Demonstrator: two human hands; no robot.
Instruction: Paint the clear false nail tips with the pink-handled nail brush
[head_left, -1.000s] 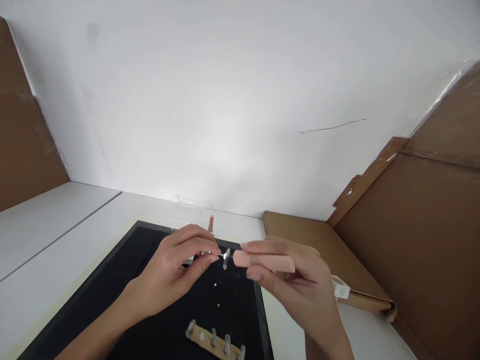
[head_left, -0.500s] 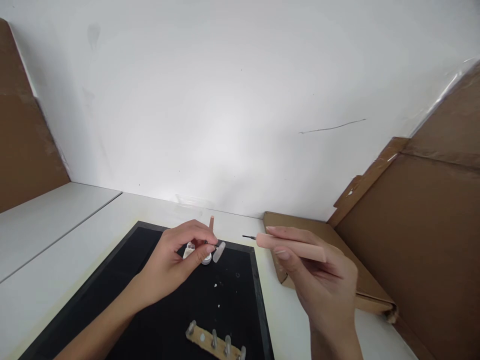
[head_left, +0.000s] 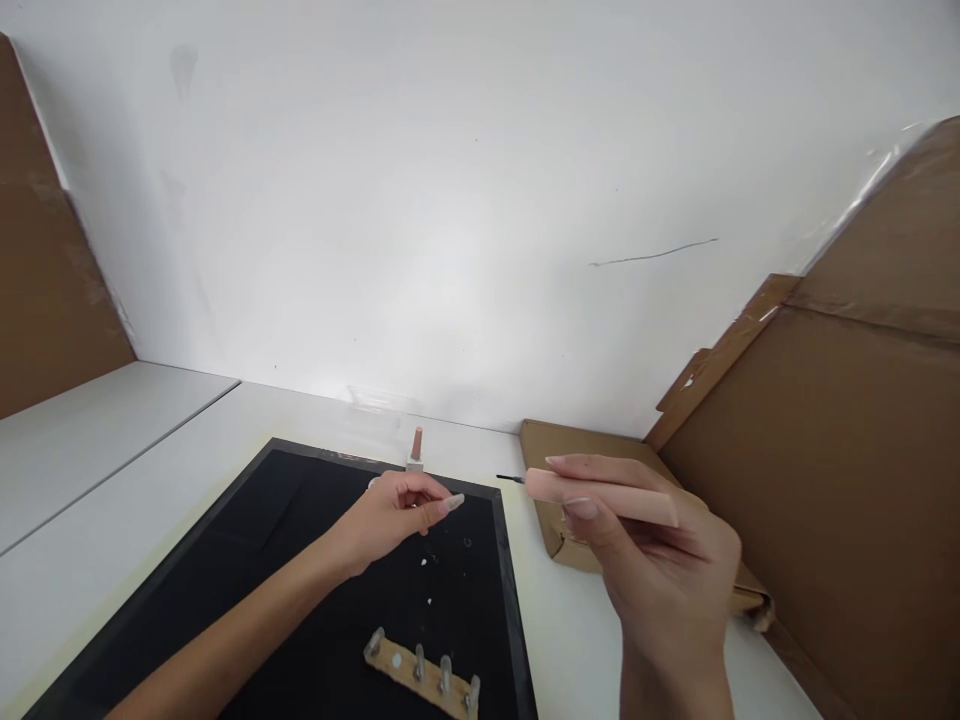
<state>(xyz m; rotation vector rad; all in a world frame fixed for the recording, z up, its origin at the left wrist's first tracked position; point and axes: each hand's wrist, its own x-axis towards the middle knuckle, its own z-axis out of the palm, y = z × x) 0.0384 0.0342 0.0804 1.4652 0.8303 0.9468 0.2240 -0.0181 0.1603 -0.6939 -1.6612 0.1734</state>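
Black mat: the dark-framed black mat (head_left: 322, 650) on the white table (head_left: 472, 440) serves as landmark.
Left hand: the left hand (head_left: 394, 515) is over the mat's far part, thumb and forefinger closed in a pinch on a nail tip; the other fingers are loosely curled.
Nail tip: the translucent false nail tip (head_left: 454, 502) sticks out of that pinch above the mat, near its far right corner, long axis sloping slightly up to the right; the fingers hide its base.
Right hand: the right hand (head_left: 667, 560) is right of the mat, thumb below and fingers above, closed around a brush cap.
Polish brush: the pink-capped nail polish brush (head_left: 604, 497) lies nearly level, its dark bristle end pointing left at the mat's far right corner.
Tip to bristles: the nail tip lies left of the bristles and slightly lower, a gap between them; the brush's long axis runs roughly towards it, and the left hand is the nearer to that corner.
Wooden strip: at the mat's near right part, the wooden strip (head_left: 433, 690) carries several upright clear nail tips.
Polish bottle: a pink-capped bottle (head_left: 416, 446) stands at the mat's far edge, partly behind the left hand.
Cardboard box: the flat box (head_left: 570, 440) lies right of the mat.
Lettering: no brand or label is readable.
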